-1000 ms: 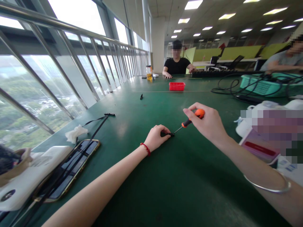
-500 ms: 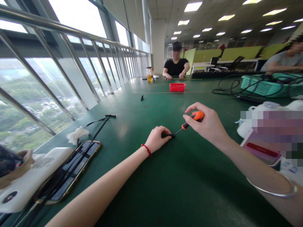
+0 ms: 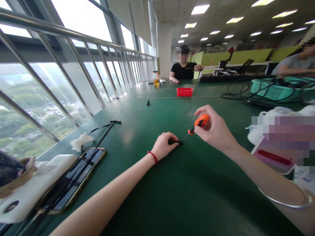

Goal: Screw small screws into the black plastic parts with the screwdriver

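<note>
My left hand [image 3: 165, 145] rests on the green table [image 3: 152, 203], its thumb and fingers pinching a small black part [image 3: 180, 142] whose kind is too small to make out. Most of that part is hidden by the fingers. In my right hand [image 3: 216, 127] is a screwdriver with an orange and black handle [image 3: 202, 120], held by the thumb and curled fingers. Its thin metal shaft [image 3: 186, 137] slants down to the left, and the tip meets the exposed end of the black part.
A phone [image 3: 91, 164] with black straps across it and a white device [image 3: 39, 183] lie left. Ahead are another small black part [image 3: 148, 103] and a red tray [image 3: 184, 92]. A teal basket [image 3: 268, 90] with cables stands right. A co-worker [image 3: 183, 68] sits opposite.
My right hand's fingers have shifted on the screwdriver handle, which has turned a little. My left hand stays in place. The co-worker opposite has raised one hand from the table.
</note>
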The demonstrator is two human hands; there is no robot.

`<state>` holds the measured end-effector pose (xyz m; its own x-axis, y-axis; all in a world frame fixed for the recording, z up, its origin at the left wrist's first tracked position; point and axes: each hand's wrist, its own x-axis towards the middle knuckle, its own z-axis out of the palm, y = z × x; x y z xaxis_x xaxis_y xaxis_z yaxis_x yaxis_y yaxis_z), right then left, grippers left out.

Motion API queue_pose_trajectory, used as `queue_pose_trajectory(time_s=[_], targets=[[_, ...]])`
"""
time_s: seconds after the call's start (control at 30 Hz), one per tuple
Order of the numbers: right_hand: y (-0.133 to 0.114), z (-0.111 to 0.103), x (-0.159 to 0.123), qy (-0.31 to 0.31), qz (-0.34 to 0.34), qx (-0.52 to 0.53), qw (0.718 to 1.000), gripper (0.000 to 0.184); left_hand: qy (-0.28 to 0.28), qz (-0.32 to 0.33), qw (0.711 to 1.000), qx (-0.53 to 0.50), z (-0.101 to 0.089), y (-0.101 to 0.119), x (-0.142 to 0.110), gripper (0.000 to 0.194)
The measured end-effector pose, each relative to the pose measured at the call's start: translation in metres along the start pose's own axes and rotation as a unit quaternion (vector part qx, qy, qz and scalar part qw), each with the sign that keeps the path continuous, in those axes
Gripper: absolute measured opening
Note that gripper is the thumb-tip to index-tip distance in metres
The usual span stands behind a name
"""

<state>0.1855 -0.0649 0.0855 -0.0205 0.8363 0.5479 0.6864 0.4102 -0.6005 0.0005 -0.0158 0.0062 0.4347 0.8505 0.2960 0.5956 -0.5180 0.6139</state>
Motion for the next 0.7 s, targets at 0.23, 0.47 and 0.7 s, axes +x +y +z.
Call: queue_pose_trajectory(time_s=[0.23,0.47,0.7], targets=[[-0.0046,0.0013,-0.0006,0.008,0.011,-0.042,0.999,0.027,-0.001,0.006,1.0,-0.002,-0.0005,0.0009,0.0001,0.008],[-0.0011,-0.0002,-0.0015,-0.009,-0.015,0.01,1.0,0.034,-0.004,-0.001,1.0,0.001,-0.0002,0.001,0.0,0.009],[-0.002,0.0016,-0.001,0.02,0.019,-0.037,0.999,0.023,-0.005,0.0,1.0,0.002,-0.0019,0.0036,-0.0001,0.007]])
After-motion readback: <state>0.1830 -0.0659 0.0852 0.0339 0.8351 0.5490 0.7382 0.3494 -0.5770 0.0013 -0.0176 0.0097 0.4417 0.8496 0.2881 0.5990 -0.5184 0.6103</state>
